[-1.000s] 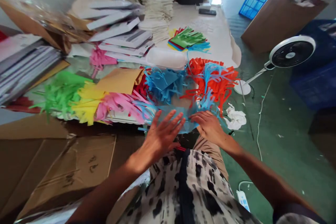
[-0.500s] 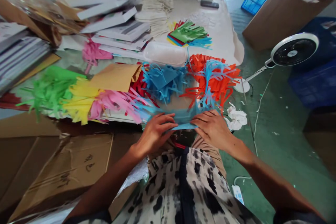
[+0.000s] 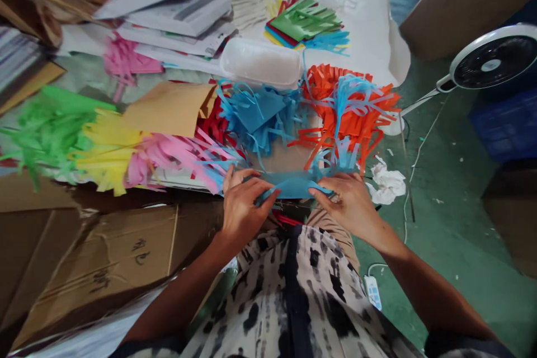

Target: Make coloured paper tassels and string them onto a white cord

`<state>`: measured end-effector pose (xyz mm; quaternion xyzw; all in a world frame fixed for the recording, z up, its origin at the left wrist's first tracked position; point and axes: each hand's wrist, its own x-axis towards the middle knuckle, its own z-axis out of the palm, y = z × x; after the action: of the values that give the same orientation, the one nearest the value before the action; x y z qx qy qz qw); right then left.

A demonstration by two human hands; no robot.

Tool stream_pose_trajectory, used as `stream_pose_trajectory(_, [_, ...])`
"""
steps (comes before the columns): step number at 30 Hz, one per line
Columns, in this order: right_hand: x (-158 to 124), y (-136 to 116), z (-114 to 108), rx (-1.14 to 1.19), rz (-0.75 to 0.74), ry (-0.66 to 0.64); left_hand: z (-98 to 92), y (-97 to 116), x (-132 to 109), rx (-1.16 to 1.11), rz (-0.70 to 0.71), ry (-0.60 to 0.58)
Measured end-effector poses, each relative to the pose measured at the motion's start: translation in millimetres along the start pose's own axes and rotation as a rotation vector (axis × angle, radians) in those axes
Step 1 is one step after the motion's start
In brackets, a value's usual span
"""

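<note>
Stretched between both hands at the table's front edge is a sheet of blue tissue paper [image 3: 291,185] with fringed ends. My left hand [image 3: 245,198] pinches its left part between thumb and fingers. The right part is gripped by my right hand [image 3: 346,201], thumb below and fingers on top. Just beyond lies a pile of blue fringed tissue paper [image 3: 260,112]. Orange fringed tissue paper [image 3: 356,106], with light blue strips across it, sits past my right hand. Pink fringed tissue paper [image 3: 168,156] lies to the left of my left hand.
Yellow [image 3: 109,145] and green fringed paper [image 3: 59,123] lie farther left, near a brown envelope [image 3: 168,109]. A white plastic tray [image 3: 260,61] stands behind. Stacked white packets [image 3: 180,17] fill the back left. A fan [image 3: 486,64] stands at right; cardboard boxes [image 3: 121,257] sit below left.
The view has tipped down and come closer to the table. Both hands still hold the blue tissue paper, whose near edge now curls up between the thumbs.
</note>
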<state>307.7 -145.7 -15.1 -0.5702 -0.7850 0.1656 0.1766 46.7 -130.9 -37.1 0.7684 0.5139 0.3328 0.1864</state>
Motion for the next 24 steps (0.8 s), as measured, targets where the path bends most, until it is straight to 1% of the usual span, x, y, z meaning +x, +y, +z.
stream_pose_trajectory(4, [6.4,-3.6,4.9,-0.062,0.048,0.035,0.1,-0.2,1.9,0.083,-0.047,-0.037])
stream_pose_trajectory(7, [8.3,-6.1,7.8,-0.132,0.053,0.058,-0.6,-0.4,4.6,0.145,-0.071,-0.039])
stream_pose_trajectory(11, [8.9,-11.8,6.6,-0.202,0.0,0.101,0.5,-0.9,5.9,0.202,-0.041,-0.008])
stream_pose_trajectory(14, [11.2,-13.5,6.9,-0.177,-0.05,0.126,2.5,-2.0,3.0,0.201,0.004,0.034])
stream_pose_trajectory(18, [17.0,-10.4,10.8,-0.093,0.019,0.067,4.0,-3.2,-3.3,0.206,0.018,0.073])
stream_pose_trajectory(24, [24.4,-10.8,10.1,-0.111,0.085,-0.004,3.7,-3.0,-3.4,0.23,-0.02,0.092])
